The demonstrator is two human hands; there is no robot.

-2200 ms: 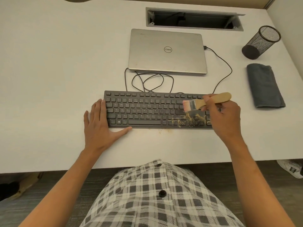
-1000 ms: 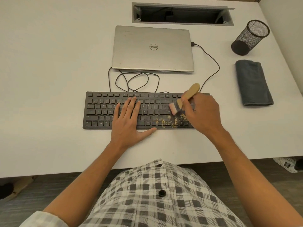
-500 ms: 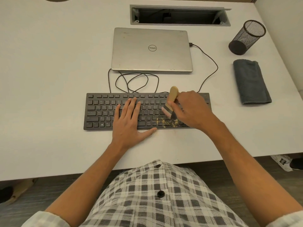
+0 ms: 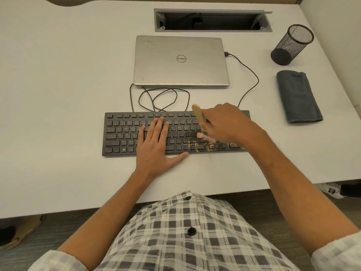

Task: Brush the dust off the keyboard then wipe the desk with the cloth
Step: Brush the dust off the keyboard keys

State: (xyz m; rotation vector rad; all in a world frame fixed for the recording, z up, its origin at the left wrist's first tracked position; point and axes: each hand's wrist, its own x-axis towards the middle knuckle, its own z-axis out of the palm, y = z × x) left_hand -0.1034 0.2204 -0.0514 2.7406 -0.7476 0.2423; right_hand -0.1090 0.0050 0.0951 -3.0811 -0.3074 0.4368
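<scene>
A black keyboard (image 4: pixel 125 133) lies on the white desk (image 4: pixel 58 94). Yellowish dust (image 4: pixel 203 146) covers the lower keys right of the middle. My right hand (image 4: pixel 224 124) grips a wooden-handled brush (image 4: pixel 198 114), its handle tilted up and away, its bristles down on the keys just above the dust. My left hand (image 4: pixel 158 145) lies flat on the middle of the keyboard, fingers straight, thumb on the desk at the front edge. A folded grey cloth (image 4: pixel 298 95) lies at the right of the desk, apart from both hands.
A shut silver laptop (image 4: pixel 180 61) sits behind the keyboard, with coiled cables (image 4: pixel 162 98) between them. A black mesh pen cup (image 4: pixel 292 45) stands at the far right. An open cable tray (image 4: pixel 212 20) is at the back.
My left hand moved from the keyboard's left end onto its middle. My right hand swung the brush handle from pointing right to pointing up and away, and swept leftward over the dust.
</scene>
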